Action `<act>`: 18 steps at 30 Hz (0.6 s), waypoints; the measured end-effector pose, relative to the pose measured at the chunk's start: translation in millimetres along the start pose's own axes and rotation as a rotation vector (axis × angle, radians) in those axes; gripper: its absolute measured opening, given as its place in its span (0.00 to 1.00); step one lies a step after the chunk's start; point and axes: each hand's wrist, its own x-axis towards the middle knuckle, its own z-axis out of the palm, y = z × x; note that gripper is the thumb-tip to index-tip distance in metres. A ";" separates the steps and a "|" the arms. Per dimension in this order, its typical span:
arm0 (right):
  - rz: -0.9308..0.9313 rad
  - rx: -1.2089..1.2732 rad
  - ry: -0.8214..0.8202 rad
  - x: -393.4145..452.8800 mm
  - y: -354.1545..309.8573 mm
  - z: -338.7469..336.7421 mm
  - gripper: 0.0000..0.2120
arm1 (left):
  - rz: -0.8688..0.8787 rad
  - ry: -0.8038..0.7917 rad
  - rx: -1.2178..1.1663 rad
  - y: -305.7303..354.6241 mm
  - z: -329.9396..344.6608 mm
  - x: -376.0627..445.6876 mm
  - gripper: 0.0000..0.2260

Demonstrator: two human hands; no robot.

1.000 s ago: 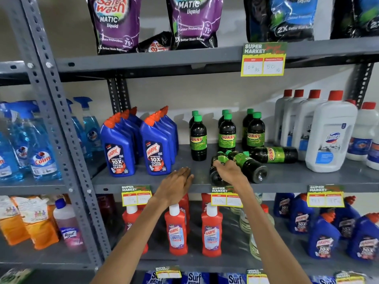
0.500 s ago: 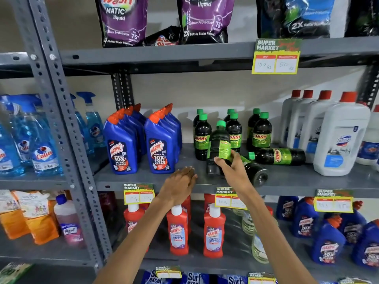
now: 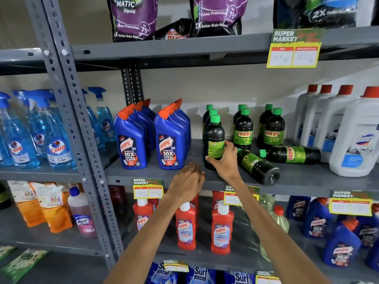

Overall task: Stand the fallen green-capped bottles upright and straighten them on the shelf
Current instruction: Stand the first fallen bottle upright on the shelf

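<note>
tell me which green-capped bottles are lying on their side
Two: the bottle with its base toward the camera just right of the right hand, and the one behind it beside the white jugs. The rest stand upright.

R hand fingers curled in a grip, arm outstretched; L hand flat, palm down.

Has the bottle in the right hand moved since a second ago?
Yes. The held bottle was lying down; now it stands upright, shifted left toward the blue Harpic bottles.
</note>
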 end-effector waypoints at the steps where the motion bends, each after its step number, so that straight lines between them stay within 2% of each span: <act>1: 0.011 0.003 -0.012 2.1 0.9 -0.3 0.40 | 0.003 0.002 0.004 -0.1 0.1 -0.1 0.23; 3: 0.065 0.099 -0.083 7.0 3.5 -2.2 0.39 | 0.008 0.004 0.013 -1.0 1.1 0.3 0.24; 5: 0.127 0.218 -0.171 9.2 2.8 -6.1 0.31 | 0.006 0.003 0.020 -2.1 2.4 1.0 0.24; 8: 0.141 0.240 -0.165 10.4 6.2 -6.2 0.22 | 0.008 -0.005 0.026 -1.9 2.5 1.5 0.24; 13: 0.081 0.081 -0.022 2.8 4.0 -1.4 0.34 | 0.010 -0.017 0.033 -1.9 3.0 1.9 0.24; 18: 0.166 0.278 -0.172 9.5 2.6 -6.9 0.34 | 0.019 -0.010 0.040 -1.3 3.3 1.7 0.24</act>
